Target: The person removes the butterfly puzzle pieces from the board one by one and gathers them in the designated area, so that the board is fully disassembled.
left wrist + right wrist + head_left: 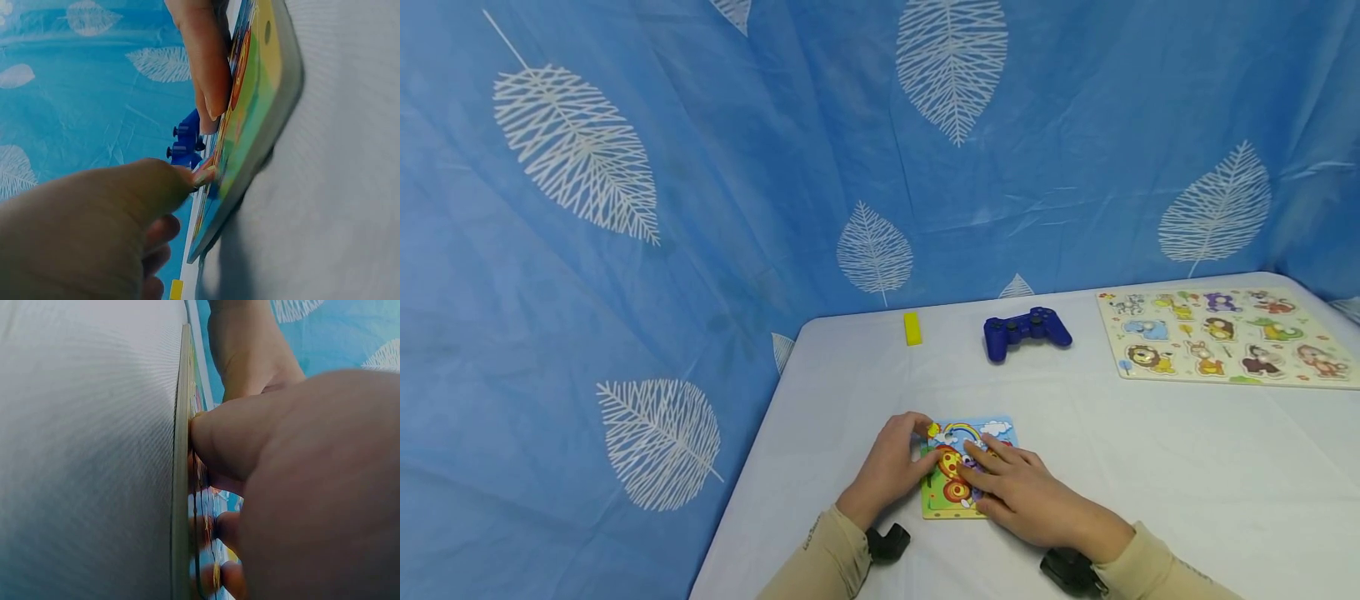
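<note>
A small wooden butterfly puzzle [936, 502] with a rainbow and clouds lies on the white table between both hands. My left hand [891, 457] is at its left side, the thumb on the butterfly's wing and the index finger near the upper left corner. Across the right half spreads my right hand [1026, 498], its fingers resting on the picture and covering much of the butterfly. In the left wrist view, the left thumb [147, 184] touches the puzzle's face. From the right wrist view, the right thumb [228, 434] sits right at the board's edge [181, 456].
Beyond the puzzle, a blue game controller [1026, 331] and a yellow block [912, 328] lie near the table's back edge. A large animal peg puzzle [1228, 337] is at the back right. Blue leaf-patterned curtains [775, 167] hang behind and left of the white table [1187, 467].
</note>
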`<state>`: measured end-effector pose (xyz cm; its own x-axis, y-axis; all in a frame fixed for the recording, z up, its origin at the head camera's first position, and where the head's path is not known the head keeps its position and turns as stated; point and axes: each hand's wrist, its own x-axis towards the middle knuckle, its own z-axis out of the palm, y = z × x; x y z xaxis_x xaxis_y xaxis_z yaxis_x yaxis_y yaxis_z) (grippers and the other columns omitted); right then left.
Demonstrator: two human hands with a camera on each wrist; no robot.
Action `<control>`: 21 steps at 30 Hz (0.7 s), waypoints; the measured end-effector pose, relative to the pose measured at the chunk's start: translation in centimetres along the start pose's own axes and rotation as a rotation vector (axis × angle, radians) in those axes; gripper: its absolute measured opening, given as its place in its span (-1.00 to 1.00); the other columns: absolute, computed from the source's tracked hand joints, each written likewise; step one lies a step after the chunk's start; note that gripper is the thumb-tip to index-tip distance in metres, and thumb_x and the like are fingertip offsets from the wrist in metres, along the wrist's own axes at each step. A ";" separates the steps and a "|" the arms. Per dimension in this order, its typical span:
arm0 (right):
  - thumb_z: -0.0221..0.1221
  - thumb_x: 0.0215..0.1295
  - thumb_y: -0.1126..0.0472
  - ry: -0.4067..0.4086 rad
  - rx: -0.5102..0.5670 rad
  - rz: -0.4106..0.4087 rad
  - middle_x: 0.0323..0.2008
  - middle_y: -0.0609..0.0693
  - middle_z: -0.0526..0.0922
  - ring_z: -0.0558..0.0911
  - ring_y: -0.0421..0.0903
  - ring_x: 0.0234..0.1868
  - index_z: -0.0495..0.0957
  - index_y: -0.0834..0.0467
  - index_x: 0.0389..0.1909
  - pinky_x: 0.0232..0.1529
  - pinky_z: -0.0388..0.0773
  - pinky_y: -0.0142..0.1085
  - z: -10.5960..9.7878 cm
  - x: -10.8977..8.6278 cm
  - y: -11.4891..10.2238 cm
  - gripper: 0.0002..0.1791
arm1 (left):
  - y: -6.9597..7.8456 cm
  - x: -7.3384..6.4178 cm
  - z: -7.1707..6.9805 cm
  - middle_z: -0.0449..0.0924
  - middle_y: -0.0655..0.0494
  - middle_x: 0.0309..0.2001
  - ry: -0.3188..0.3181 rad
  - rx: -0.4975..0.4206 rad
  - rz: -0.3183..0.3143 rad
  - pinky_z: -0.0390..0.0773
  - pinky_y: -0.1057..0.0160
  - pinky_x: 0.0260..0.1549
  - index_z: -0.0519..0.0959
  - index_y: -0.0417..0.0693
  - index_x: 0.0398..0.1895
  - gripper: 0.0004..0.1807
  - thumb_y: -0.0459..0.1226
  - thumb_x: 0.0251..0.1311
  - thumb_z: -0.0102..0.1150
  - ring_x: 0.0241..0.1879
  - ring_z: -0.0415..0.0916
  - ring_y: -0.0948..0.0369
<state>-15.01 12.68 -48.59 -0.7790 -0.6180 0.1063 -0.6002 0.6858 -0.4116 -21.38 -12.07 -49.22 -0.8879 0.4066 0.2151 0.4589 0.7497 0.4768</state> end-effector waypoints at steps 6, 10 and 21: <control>0.07 0.56 -0.08 0.003 -0.015 0.000 0.56 0.12 0.25 0.14 0.28 0.58 0.42 -0.03 0.48 0.31 0.23 0.32 0.1 0.0 0.0 -0.45 | -0.3 0.0 0.2 0.65 0.26 -0.19 0.082 -0.088 0.039 0.56 0.10 0.08 0.54 0.04 0.10 -0.64 -0.23 0.29 0.40 -0.05 0.58 0.25; 0.07 0.56 -0.08 0.000 -0.022 -0.001 0.56 0.12 0.25 0.14 0.28 0.58 0.41 -0.03 0.48 0.31 0.23 0.32 0.0 0.0 0.0 -0.45 | -0.4 0.0 0.2 0.68 0.29 -0.24 0.098 -0.102 0.040 0.56 0.08 0.08 0.57 0.04 0.11 -0.64 -0.23 0.29 0.41 -0.07 0.59 0.25; 0.06 0.57 -0.09 -0.005 -0.019 0.000 0.57 0.11 0.25 0.14 0.28 0.59 0.41 -0.04 0.49 0.32 0.22 0.32 0.1 0.0 0.0 -0.45 | -0.3 0.1 0.2 0.69 0.32 -0.28 0.179 -0.169 -0.013 0.56 0.11 -0.01 0.61 0.08 0.12 -0.68 -0.21 0.33 0.37 -0.11 0.59 0.27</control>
<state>-15.02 12.69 -48.67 -0.7780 -0.6199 0.1022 -0.6037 0.6927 -0.3947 -21.61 -12.18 -49.55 -0.8923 0.2871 0.3485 0.4487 0.6504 0.6129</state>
